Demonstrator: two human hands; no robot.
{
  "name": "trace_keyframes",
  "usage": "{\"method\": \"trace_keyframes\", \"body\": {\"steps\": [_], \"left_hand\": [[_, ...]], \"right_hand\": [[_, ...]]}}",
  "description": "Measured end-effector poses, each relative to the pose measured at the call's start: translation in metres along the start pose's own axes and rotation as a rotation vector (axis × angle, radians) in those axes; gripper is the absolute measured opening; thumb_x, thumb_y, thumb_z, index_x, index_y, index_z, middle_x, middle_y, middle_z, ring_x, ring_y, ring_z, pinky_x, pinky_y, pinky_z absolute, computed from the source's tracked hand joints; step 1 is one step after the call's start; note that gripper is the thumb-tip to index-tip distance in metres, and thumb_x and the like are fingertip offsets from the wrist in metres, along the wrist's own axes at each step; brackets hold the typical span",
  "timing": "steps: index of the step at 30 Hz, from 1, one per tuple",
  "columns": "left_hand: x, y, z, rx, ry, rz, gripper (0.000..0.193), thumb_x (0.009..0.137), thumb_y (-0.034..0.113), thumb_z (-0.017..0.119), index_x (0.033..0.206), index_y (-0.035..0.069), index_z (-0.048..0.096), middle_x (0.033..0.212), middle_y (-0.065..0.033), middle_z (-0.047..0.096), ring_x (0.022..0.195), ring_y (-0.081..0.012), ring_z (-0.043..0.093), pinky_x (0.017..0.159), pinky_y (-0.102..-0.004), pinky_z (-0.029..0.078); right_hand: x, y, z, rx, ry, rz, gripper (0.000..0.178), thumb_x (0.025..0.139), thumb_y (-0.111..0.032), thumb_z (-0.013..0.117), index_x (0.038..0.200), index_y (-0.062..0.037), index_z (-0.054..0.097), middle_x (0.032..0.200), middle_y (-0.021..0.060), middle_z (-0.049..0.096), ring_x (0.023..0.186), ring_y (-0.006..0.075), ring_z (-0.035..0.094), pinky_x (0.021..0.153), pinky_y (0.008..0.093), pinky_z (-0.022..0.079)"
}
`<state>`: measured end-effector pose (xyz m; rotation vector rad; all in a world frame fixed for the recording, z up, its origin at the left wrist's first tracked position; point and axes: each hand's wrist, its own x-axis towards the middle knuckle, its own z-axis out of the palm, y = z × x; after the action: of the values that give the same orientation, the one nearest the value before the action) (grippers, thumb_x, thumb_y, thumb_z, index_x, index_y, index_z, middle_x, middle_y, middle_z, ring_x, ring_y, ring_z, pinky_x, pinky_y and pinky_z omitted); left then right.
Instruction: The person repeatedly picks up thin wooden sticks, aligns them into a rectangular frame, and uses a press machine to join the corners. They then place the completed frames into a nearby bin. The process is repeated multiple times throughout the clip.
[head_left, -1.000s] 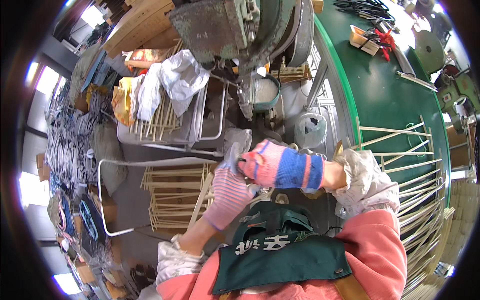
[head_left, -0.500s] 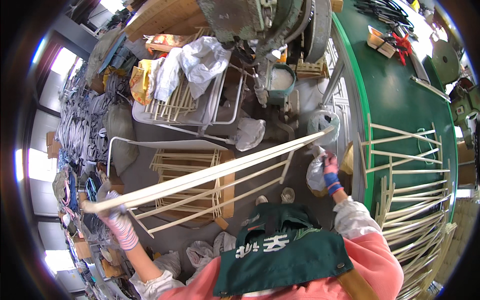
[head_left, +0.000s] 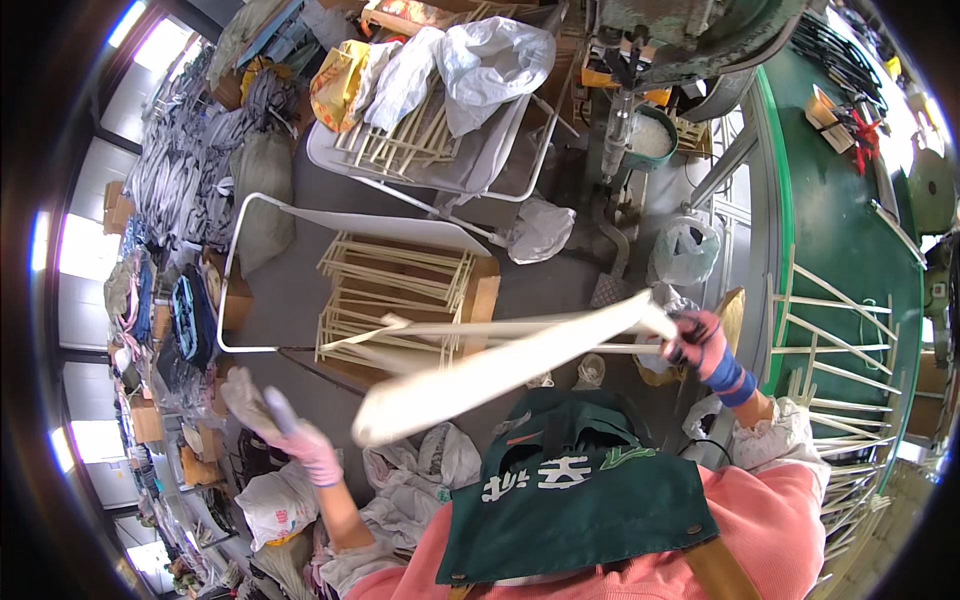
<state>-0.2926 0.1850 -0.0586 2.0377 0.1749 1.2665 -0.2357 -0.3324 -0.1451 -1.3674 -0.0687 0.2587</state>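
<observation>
- Step in hand, as I judge it: swinging or turning a pale cream, ladder-like wooden frame [head_left: 500,375], which hangs aslant in front of the dark green apron [head_left: 590,510], above the floor.
- The right hand [head_left: 702,347], in a pink-and-blue knitted glove, has its fingers curled closed around the frame's right end.
- The left hand [head_left: 290,430], in a pale pink striped glove, is spread wide and empty, well apart from the frame's free left end.
- The next move probably calls for a firm right grip and clearance for that loose end, or the left hand's support under it.
- Motion blurs the frame, so its crosspieces are hard to count; it partly covers the stacked pale wooden frames [head_left: 400,265].
- The grey-green metal machine [head_left: 690,35] is cut off above; the right fingertips' exact contact is unclear.
</observation>
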Motion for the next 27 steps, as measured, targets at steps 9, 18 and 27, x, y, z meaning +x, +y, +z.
{"method": "trace_keyframes", "body": {"steps": [9, 18, 27], "left_hand": [[-0.080, 0.042, 0.103, -0.494, -1.754, -0.952, 0.058, 0.083, 0.039, 0.065, 0.123, -0.001, 0.052, 0.090, -0.0134, 0.067, 0.080, -0.0204, 0.064, 0.076, -0.0282, 0.048], [-0.184, -0.074, 0.235, -0.120, -1.640, -0.181, 0.039, 0.085, 0.032, 0.065, 0.114, 0.006, 0.062, 0.083, -0.0198, 0.066, 0.069, -0.0271, 0.066, 0.066, -0.0318, 0.051], [-0.227, -0.134, 0.243, -0.354, -1.894, -0.155, 0.024, 0.090, 0.023, 0.056, 0.111, 0.014, 0.063, 0.066, -0.0225, 0.056, 0.056, -0.0387, 0.053, 0.054, -0.0399, 0.044]], "right_hand": [[0.017, 0.016, 0.051, -1.097, -0.276, -0.106, 0.019, 0.075, -0.025, 0.071, 0.077, -0.0081, 0.063, 0.060, 0.0116, 0.057, 0.054, 0.0306, 0.057, 0.049, 0.0372, 0.044], [0.042, 0.144, -0.026, -1.550, -0.222, 0.196, 0.029, 0.084, -0.033, 0.056, 0.094, -0.0070, 0.053, 0.068, 0.0108, 0.061, 0.062, 0.0317, 0.062, 0.055, 0.0432, 0.048], [0.011, 0.254, -0.060, -1.564, -0.488, 0.468, 0.034, 0.076, -0.022, 0.057, 0.107, -0.0067, 0.057, 0.096, 0.0142, 0.062, 0.090, 0.0310, 0.061, 0.074, 0.0396, 0.052]]}}
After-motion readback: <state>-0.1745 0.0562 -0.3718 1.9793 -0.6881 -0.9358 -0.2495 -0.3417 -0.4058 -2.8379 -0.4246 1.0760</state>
